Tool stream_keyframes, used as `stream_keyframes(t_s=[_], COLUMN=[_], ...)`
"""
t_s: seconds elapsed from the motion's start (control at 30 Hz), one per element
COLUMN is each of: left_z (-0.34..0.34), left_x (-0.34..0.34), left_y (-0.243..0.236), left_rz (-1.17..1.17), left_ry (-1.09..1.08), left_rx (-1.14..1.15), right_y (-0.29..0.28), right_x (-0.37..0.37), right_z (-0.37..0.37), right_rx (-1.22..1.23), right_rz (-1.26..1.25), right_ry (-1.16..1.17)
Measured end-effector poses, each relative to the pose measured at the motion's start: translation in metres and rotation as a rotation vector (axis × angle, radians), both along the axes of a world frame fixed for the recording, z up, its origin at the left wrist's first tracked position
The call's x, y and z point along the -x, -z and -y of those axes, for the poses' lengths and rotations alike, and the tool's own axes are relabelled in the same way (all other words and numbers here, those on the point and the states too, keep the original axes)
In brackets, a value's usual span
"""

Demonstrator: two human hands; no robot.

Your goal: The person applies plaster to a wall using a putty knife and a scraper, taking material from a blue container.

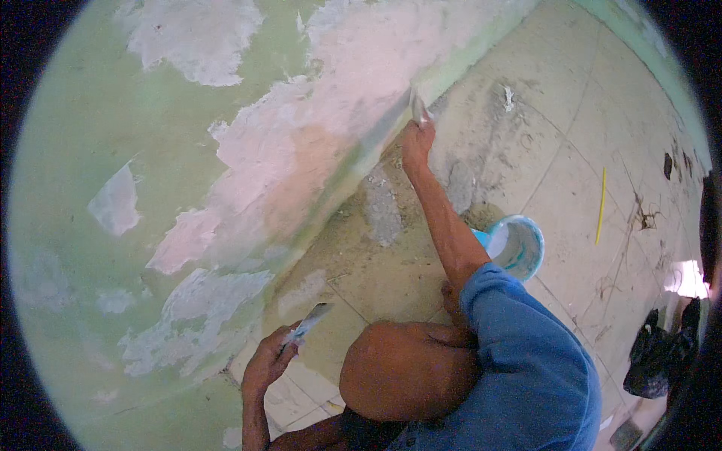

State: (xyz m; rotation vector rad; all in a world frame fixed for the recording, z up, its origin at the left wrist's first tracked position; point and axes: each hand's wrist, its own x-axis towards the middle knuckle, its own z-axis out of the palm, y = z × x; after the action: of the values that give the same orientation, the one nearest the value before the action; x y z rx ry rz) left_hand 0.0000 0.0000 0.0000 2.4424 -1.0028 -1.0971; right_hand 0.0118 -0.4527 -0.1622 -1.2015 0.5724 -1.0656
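My right hand reaches far forward and grips a putty knife. Its blade meets the green wall low down, where the wall joins the floor; the blade is slightly blurred. Pale pinkish-white filler covers a broad, uneven patch of the wall beside it. Nearer to me, my left hand is closed around a second putty knife, which points up and to the right, away from the wall. Whitish smears show near its handle end.
A light-blue bucket with whitish residue stands right of my right forearm. The tiled floor carries dust and scraps along the wall. A yellow strip lies farther right, and a black plastic bag sits at the right edge. My bent knee is between my arms.
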Motion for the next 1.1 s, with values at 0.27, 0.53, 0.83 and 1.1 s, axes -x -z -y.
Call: stream_keyframes(t_s=[0.27,0.53,0.83,1.1], left_z=[0.012,0.001,0.017,0.009], left_x=[0.006,0.006,0.005,0.004], left_y=[-0.007,-0.014,-0.009,-0.013], left_rz=[0.018,0.008,0.006,0.128], left_ry=[0.070,-0.073,0.006,0.046], left_rx=[0.053,-0.024,0.017,0.107], right_y=[0.009,-0.001,0.067,0.045], right_x=[-0.007,-0.007,-0.036,-0.030], right_z=[-0.137,-0.049,-0.123,-0.017], right_rx=[0.425,0.029,0.353,-0.320], right_rz=[-0.356,-0.046,-0.416,0.010], right_ry=[0.199,0.235,0.112,0.103])
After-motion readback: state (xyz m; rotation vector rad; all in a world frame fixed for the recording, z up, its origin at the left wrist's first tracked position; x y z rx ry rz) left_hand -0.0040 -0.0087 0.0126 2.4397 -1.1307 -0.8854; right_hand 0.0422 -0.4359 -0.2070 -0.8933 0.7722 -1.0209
